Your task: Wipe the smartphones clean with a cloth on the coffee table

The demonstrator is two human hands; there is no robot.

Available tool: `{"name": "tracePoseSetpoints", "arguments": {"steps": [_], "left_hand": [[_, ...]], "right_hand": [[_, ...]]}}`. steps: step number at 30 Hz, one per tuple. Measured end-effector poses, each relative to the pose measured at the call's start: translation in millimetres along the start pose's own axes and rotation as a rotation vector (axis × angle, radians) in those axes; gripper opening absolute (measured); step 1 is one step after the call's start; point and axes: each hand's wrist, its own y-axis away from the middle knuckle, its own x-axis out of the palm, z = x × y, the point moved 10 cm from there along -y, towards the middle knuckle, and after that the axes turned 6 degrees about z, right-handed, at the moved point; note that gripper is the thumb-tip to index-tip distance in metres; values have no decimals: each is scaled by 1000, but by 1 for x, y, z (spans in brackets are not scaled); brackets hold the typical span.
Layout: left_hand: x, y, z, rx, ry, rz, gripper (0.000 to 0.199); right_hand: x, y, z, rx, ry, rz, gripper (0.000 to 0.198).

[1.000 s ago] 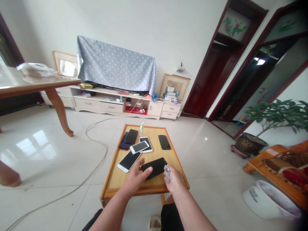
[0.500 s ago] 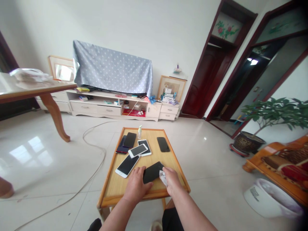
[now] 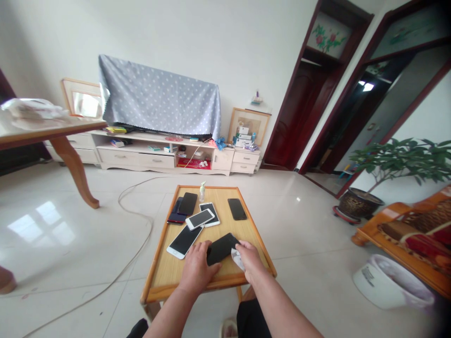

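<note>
A black smartphone [image 3: 221, 248] lies face up at a slant near the front of the small wooden table [image 3: 169, 278]. My left hand [image 3: 198, 265] grips its left end, thumb along the near edge and fingers at the far side. At the phone's right end, my right hand [image 3: 249, 259] pinches a crumpled white wipe [image 3: 237, 258] against the corner. Just left of my left hand is a large white phone [image 3: 183, 241] with a dark screen. A smaller white phone [image 3: 200, 218] rests partly over it and over another white phone [image 3: 212, 213].
Dark phones [image 3: 188, 203] overlap at the table's far left, and a single black phone [image 3: 237, 209] lies at the right. A small pump bottle [image 3: 202, 191] stands at the back. A white bin [image 3: 389, 283] is on the floor to the right; a cable [image 3: 148, 239] runs along the left.
The view has shifted a little, so everything sits slightly further left and higher. Both hands stay on the black smartphone, with the wipe still at its right end.
</note>
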Motion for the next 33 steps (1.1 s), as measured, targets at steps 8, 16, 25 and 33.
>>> {"name": "tracePoseSetpoints", "arguments": {"steps": [8, 16, 25, 33], "left_hand": [[-5, 0, -14, 93, 123, 37, 32], [-8, -5, -4, -75, 669, 5, 36], [0, 0, 22, -311, 946, -4, 48], [-13, -1, 5, 1, 83, -112, 88]], "right_hand": [[-3, 9, 13, -60, -59, 2, 39], [-4, 12, 48, -195, -13, 68, 47], [15, 22, 34, 46, -148, 188, 37], [6, 14, 18, 101, -137, 45, 29]]}}
